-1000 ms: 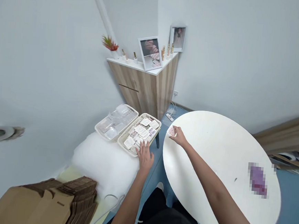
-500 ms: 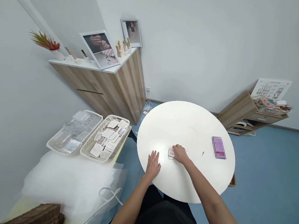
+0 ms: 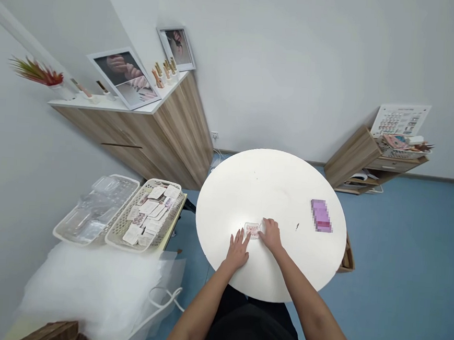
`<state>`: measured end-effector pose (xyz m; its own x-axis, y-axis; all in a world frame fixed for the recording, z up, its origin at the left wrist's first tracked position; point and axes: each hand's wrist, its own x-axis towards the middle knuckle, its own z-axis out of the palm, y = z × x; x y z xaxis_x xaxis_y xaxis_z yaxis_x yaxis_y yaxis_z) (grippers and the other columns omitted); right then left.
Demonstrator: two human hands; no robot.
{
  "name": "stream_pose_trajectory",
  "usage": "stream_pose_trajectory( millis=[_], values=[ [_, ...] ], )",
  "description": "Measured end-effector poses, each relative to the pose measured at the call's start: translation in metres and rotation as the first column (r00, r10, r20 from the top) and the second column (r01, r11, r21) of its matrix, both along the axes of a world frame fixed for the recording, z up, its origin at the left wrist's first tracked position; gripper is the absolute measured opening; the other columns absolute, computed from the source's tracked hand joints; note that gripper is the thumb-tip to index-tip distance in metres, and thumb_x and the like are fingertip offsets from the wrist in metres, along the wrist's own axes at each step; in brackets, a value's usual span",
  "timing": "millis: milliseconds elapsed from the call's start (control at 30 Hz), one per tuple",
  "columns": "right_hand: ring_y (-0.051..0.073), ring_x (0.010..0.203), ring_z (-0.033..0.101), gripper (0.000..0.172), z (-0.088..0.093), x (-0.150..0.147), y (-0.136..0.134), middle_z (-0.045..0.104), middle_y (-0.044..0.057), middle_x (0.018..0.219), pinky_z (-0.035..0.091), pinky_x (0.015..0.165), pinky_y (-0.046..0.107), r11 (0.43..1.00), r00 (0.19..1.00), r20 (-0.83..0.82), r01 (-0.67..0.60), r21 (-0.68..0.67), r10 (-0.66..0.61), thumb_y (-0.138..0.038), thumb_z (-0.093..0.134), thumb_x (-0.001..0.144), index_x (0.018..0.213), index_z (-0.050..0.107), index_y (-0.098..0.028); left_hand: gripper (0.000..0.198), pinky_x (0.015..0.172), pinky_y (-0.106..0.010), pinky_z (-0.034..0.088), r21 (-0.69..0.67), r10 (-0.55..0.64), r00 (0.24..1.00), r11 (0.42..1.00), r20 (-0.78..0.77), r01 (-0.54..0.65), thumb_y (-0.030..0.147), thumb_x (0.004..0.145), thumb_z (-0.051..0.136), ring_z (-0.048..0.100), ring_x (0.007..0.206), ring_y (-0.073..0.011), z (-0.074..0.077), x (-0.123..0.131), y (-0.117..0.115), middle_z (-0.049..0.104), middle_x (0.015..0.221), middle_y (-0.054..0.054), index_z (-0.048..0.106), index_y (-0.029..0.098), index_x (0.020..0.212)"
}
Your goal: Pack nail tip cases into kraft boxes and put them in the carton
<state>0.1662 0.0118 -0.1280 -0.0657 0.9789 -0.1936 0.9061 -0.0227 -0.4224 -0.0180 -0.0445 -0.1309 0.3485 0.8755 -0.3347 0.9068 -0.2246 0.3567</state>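
Observation:
A small clear case (image 3: 251, 230) with several pink false nails in it lies flat on the round white table (image 3: 265, 278). My left hand (image 3: 238, 250) rests at its lower left, fingers stretched and spread, the index fingertip touching the case's near edge. My right hand (image 3: 272, 236) is on the case's right side, its fingers bent around a pale, see-through piece (image 3: 262, 227) that looks like the case's lid. Part of that piece is hidden under the fingers.
A blurred-out purple object (image 3: 321, 216) lies on the table's right part, near a small dark mark (image 3: 297, 227). To the left stand a basket of white cards (image 3: 153, 211) and a basket of clear plastic boxes (image 3: 98, 212), behind white sheets (image 3: 96, 280) and a white cable (image 3: 161, 306).
My right hand has moved off the nails to the case's right side, uncovering them. My left hand has come right from the bare table to the case's edge. The view has shifted slightly.

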Motion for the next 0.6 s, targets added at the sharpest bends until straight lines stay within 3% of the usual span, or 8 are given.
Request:
stream_pose_trajectory(
  millis=[67,133,233,333,467,600],
  values=[
    [0.031,0.117,0.046,0.056,-0.009,0.015,-0.01,0.05,0.014,0.126,0.04,0.095,0.041,0.979,0.979,-0.028,0.202,0.007,-0.201,-0.029,0.051,0.082,0.137,0.043,-0.02,0.086,0.115,-0.06,0.013,0.004,0.026,1.0,1.0,0.005,-0.026,0.02,0.075,0.05,0.008,0.148,-0.0342,-0.003,0.004,0.002,0.01,0.161,-0.013,0.015,0.021,0.154],
    [0.032,0.114,0.048,0.058,-0.018,0.028,-0.02,0.051,0.014,0.122,0.041,0.094,0.043,0.952,0.951,-0.051,0.306,0.009,-0.305,-0.028,0.05,0.081,0.138,0.042,-0.02,0.083,0.114,-0.064,0.012,0.042,0.035,0.999,0.998,0.003,-0.035,0.023,0.078,0.051,0.008,0.147,-0.0364,-0.005,0.008,0.004,0.009,0.162,-0.011,0.017,0.026,0.154],
    [0.033,0.114,0.049,0.058,-0.023,0.038,-0.027,0.051,0.014,0.121,0.042,0.095,0.044,0.943,0.94,-0.072,0.334,-0.003,-0.333,-0.028,0.05,0.08,0.137,0.043,-0.02,0.076,0.112,-0.068,0.002,0.153,-0.015,1.0,0.988,0.003,0.014,0.029,0.08,0.055,0.005,0.148,-0.0378,-0.006,0.013,0.007,0.009,0.162,-0.007,0.027,0.033,0.15],
    [0.033,0.116,0.049,0.051,-0.02,0.038,-0.027,0.051,0.015,0.121,0.043,0.096,0.043,0.946,0.946,-0.049,0.318,-0.068,-0.321,-0.027,0.05,0.08,0.13,0.049,-0.018,0.072,0.111,-0.069,-0.003,0.173,-0.028,1.0,0.985,0.004,0.026,0.033,0.08,0.057,0.006,0.147,-0.0386,-0.007,0.019,0.008,0.011,0.162,-0.008,0.033,0.031,0.148],
    [0.03,0.113,0.052,0.039,-0.014,0.034,-0.024,0.052,0.014,0.118,0.044,0.095,0.039,0.936,0.939,-0.048,0.332,-0.118,-0.34,-0.026,0.051,0.079,0.117,0.058,-0.018,0.075,0.112,-0.068,0.005,0.121,0.039,0.998,0.992,0.045,-0.044,0.032,0.079,0.057,0.006,0.147,-0.0396,-0.01,0.023,0.007,0.008,0.162,-0.009,0.031,0.028,0.149],
    [0.028,0.112,0.056,0.044,-0.016,0.029,-0.022,0.053,0.016,0.121,0.047,0.093,0.036,0.905,0.909,-0.085,0.393,-0.161,-0.409,-0.027,0.05,0.08,0.121,0.057,-0.015,0.08,0.116,-0.056,0.018,0.008,0.215,0.968,0.976,0.131,-0.217,0.029,0.082,0.05,0.009,0.148,-0.034,-0.011,0.025,0.008,0.011,0.161,-0.015,0.015,0.017,0.154]
  ],
)
